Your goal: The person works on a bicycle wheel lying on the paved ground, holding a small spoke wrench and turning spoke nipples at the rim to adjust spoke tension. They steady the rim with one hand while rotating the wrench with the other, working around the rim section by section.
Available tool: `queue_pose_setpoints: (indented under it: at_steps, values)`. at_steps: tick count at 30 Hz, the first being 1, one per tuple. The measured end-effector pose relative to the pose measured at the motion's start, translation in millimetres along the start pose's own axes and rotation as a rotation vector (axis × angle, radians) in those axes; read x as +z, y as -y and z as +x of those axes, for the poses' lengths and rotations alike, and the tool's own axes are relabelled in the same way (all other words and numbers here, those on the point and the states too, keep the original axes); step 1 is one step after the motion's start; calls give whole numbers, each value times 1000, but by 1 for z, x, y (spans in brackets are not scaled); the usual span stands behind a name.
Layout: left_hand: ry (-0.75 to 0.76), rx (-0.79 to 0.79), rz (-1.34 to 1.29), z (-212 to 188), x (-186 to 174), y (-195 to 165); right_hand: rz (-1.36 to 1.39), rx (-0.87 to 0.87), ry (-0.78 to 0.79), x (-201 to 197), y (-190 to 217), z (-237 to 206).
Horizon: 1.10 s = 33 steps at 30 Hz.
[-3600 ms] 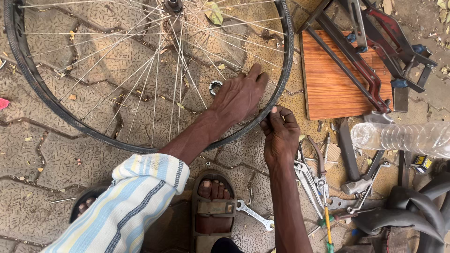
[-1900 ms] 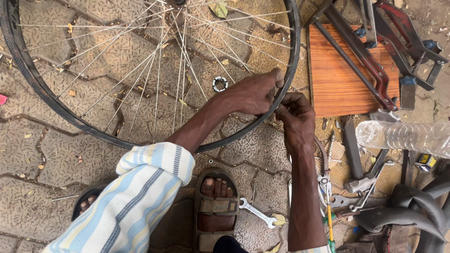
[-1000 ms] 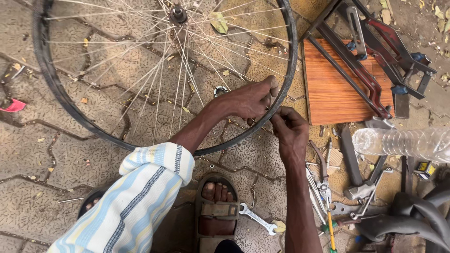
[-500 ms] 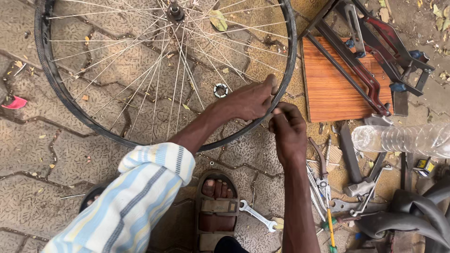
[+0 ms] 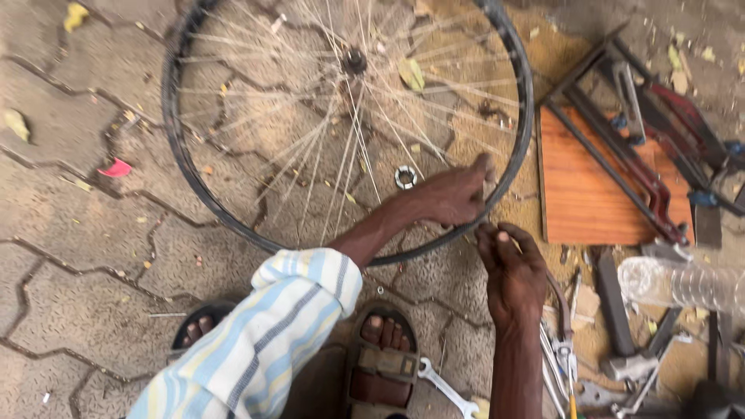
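Nearest, bottom edge: striped sleeve (image 5: pixel 256 349) of left arm, two sandalled feet (image 5: pixel 380 361) on paving, spanner (image 5: pixel 446 388) lying just right of the right foot.

Right hand (image 5: pixel 512 271) just below the wheel rim (image 5: pixel 508 167), fingertips pinched together at the rim's lower right edge, apparently on a small part too tiny to make out. Cannot tell what exactly is pinched. Palm down, wrist pointing back toward body.

Left hand (image 5: pixel 454 198) reaching in over the spokes (image 5: pixel 341 155), fingers curled onto the rim just above the right hand, thumb side up, gripping the rim. Hands nearly touching, apart by a small gap.

Bicycle wheel upright-tilted on paving, hub (image 5: pixel 355 60) near top centre, bottom of rim near the feet. Small metal nut (image 5: pixel 405 177) on ground inside the wheel, just left of left hand.

Right of hands: heap of tools (image 5: pixel 613 365), clear plastic bottle (image 5: pixel 683 283) lying on its side, brown wooden board (image 5: pixel 582 194) with metal frame (image 5: pixel 621 147) across it, further right.

Versus half a second ago: view swung right and lower, wheel now sits further right in picture, more of its left side and hub seen. Left hand still on rim, same spot. Right hand dropped slightly below the rim, fingers still pinched. Nut, board, bottle unmoved on ground.
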<state>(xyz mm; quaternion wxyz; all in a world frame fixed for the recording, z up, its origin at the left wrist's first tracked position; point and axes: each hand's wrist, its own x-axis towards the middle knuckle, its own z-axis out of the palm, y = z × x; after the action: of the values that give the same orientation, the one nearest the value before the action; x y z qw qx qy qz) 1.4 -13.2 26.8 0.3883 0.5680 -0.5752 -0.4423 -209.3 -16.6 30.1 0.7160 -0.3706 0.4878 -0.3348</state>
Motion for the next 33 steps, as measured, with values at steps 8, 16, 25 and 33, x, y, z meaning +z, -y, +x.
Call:
queue_pose_setpoints:
  at_steps: [8, 16, 25, 33]
  values:
    - [-45, -52, 43, -3, 8, 5, -148, -10, -31, 22, 4, -10]
    - [-59, -145, 53, -6, 7, -4, -241, -5, -9, 30, -3, -16]
    - [-133, -147, 53, -3, 10, 1, -281, 13, 40, 32, -11, -15]
    - [-160, -172, 161, -9, 11, -14, -315, -55, 132, 40, -8, -20]
